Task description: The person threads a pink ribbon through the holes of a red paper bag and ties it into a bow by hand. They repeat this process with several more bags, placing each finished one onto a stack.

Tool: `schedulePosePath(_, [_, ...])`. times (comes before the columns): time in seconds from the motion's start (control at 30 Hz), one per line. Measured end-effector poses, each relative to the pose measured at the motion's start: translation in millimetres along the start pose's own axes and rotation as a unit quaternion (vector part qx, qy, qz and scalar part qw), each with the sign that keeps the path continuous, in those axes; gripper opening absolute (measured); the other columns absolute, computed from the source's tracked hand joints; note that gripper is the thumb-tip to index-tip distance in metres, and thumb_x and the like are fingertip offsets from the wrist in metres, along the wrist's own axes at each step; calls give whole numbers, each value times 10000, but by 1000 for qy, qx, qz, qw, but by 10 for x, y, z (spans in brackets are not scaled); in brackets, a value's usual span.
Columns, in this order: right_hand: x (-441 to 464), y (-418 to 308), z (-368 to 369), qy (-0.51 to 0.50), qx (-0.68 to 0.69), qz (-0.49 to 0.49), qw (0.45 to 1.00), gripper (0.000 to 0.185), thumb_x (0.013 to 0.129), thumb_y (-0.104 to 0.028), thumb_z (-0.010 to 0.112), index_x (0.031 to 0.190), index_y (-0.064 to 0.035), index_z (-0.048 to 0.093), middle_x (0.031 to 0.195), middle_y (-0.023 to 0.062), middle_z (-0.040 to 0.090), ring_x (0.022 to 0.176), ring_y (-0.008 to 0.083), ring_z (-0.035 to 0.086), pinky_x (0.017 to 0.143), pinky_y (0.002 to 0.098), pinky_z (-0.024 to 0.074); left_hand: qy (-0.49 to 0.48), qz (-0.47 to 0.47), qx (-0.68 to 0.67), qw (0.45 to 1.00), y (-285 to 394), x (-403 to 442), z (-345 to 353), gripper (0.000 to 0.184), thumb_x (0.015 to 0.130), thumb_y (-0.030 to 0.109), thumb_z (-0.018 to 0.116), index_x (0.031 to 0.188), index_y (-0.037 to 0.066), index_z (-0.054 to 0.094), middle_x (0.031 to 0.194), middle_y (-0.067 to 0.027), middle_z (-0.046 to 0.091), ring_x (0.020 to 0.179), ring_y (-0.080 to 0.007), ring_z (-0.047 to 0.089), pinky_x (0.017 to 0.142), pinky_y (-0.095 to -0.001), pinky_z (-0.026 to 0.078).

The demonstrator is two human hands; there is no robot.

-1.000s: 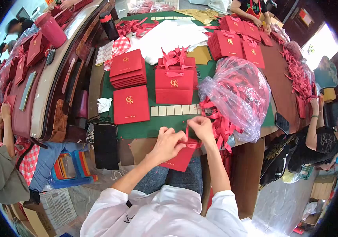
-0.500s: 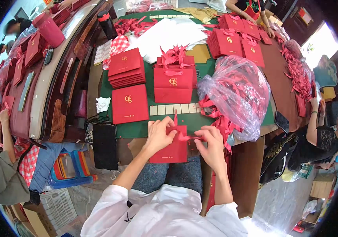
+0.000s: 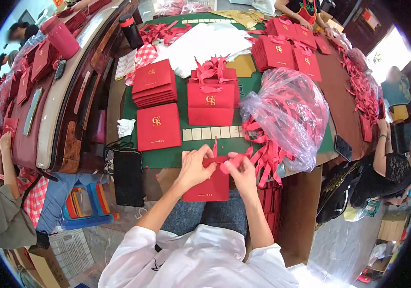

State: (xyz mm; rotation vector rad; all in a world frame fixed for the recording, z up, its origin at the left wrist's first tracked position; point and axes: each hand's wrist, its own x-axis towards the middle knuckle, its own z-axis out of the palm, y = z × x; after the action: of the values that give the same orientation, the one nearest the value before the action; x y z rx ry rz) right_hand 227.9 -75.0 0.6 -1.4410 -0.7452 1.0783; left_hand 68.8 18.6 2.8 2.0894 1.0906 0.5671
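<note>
A small red paper bag [image 3: 206, 190] lies at the table's near edge, above my lap. My left hand [image 3: 195, 168] is closed on its upper edge, with a bit of red ribbon standing up beside the fingers. Just right of it, my right hand [image 3: 244, 175] pinches a red ribbon [image 3: 235, 157] at the bag's top. Part of the ribbon is hidden by the fingers. Beyond my hands stand finished-looking red bags with ribbon handles [image 3: 210, 103]. To their left is a stack of flat red bags [image 3: 153, 86], with another flat red bag [image 3: 158, 127] nearer me.
A clear plastic bag of red ribbons [image 3: 289, 115] sits at my right, loose ribbons [image 3: 268, 161] spilling out. A row of pale tiles [image 3: 212, 132] crosses the green tabletop [image 3: 167, 161]. A black pouch [image 3: 127, 175] hangs at left, a phone [image 3: 343, 148] lies right. Other people work around.
My right hand has moved slightly left and down, closer to my left hand, bringing the ribbon over the bag's top edge. My left hand stays nearly in place.
</note>
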Motion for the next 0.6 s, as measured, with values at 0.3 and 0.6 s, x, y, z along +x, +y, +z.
schedulePosePath(0.3, [-113, -531, 57, 36, 56, -134, 989, 278, 1066, -208, 459, 1081, -15, 658, 846, -2, 641, 716, 46, 535, 669, 200, 427, -18, -9, 27, 999, -68, 48, 187, 260, 745, 184, 753, 931, 112, 586, 837, -48, 654, 843, -268, 638, 828, -411, 371])
schedulePosePath(0.6, [-204, -162, 198, -46, -283, -220, 932, 106, 970, -106, 568, 938, -14, 610, 696, 163, 568, 596, 273, 577, 581, 349, 455, 27, 8, -155, 988, -82, -228, -56, 409, 827, -86, 515, 1166, 83, 672, 984, -73, 650, 852, -213, 615, 759, -323, 507])
